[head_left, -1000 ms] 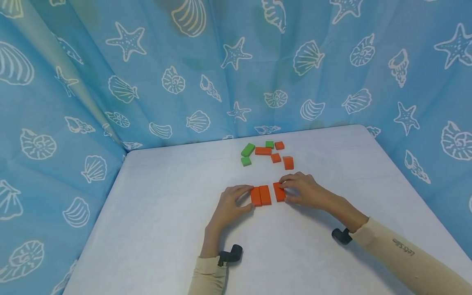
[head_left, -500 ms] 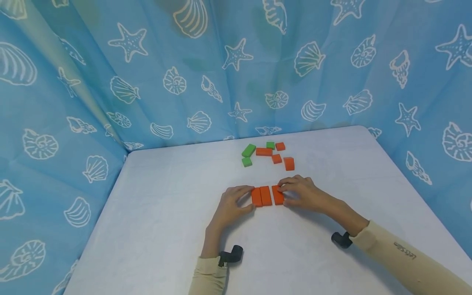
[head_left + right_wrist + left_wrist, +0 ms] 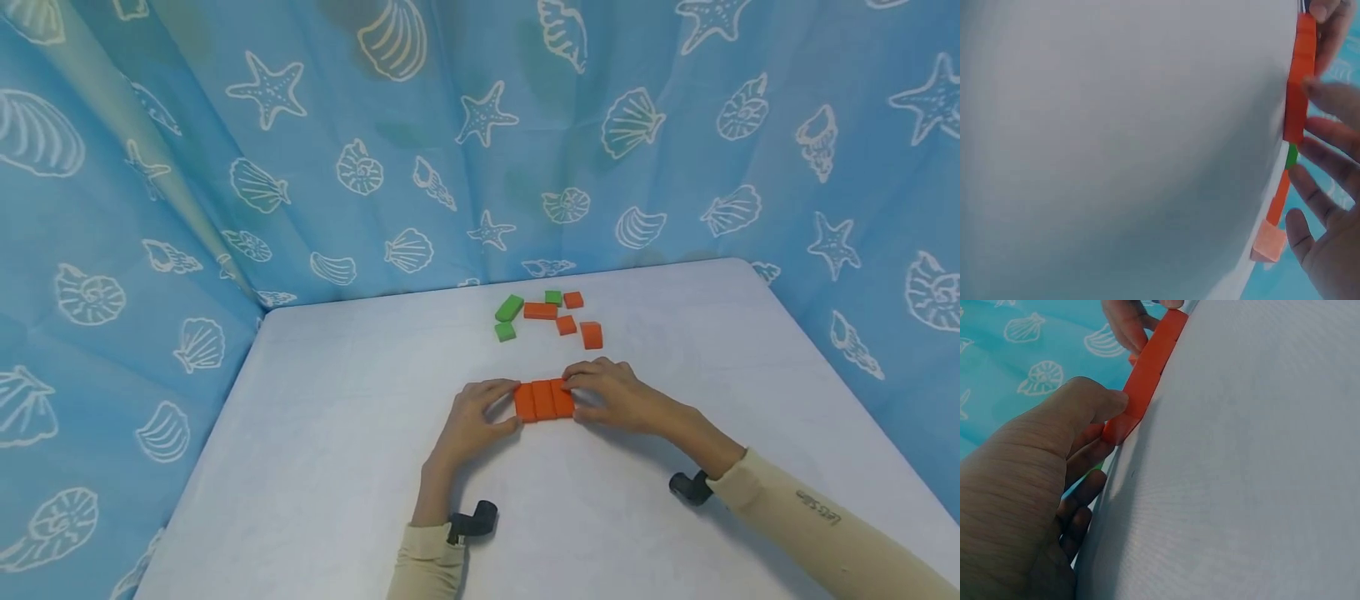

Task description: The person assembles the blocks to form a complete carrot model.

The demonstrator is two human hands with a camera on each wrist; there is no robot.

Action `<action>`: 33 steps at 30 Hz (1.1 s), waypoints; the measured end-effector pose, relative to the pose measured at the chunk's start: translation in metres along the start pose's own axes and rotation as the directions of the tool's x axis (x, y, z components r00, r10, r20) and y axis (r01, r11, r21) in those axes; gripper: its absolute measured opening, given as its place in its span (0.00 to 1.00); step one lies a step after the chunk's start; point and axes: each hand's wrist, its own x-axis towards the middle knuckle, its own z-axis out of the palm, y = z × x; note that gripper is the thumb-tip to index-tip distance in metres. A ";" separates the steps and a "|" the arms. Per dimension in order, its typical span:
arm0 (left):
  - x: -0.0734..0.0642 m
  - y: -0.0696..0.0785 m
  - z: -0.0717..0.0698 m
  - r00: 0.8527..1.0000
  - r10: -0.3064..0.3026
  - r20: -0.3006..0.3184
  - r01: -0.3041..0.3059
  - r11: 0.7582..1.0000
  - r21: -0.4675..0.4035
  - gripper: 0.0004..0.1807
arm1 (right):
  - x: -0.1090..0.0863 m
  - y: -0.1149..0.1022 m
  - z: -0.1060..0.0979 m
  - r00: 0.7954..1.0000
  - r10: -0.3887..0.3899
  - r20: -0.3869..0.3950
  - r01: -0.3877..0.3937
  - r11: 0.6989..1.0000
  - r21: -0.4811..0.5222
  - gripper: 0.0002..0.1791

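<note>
Three orange rectangular blocks lie side by side on the white table in the head view, touching in a row: a left block (image 3: 524, 405), a middle block (image 3: 543, 402) and a right block (image 3: 562, 398). My left hand (image 3: 471, 422) holds the left block (image 3: 1124, 426) by its ends, thumb at the near end and fingertips at the far one. From the other side, my right hand (image 3: 618, 397) pinches the right block (image 3: 1296, 112) the same way. Its remaining fingers are spread off the block in the right wrist view.
Behind the row lie a long green block (image 3: 509, 307), small green blocks (image 3: 506, 332), a long orange block (image 3: 541, 311), small orange blocks (image 3: 566, 325) and a larger orange block (image 3: 592, 335). A blue shell-print curtain (image 3: 450, 233) stands beyond the white table (image 3: 337, 458).
My right hand has slid the right orange block leftward, closing the gap to the middle block. My left hand has stayed at the left block.
</note>
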 end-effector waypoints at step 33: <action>-0.001 0.003 -0.004 1.000 0.014 -0.004 -0.014 0.999 0.029 0.29 | 0.092 0.057 -0.029 0.976 0.188 -0.107 -0.201 0.972 -0.122 0.20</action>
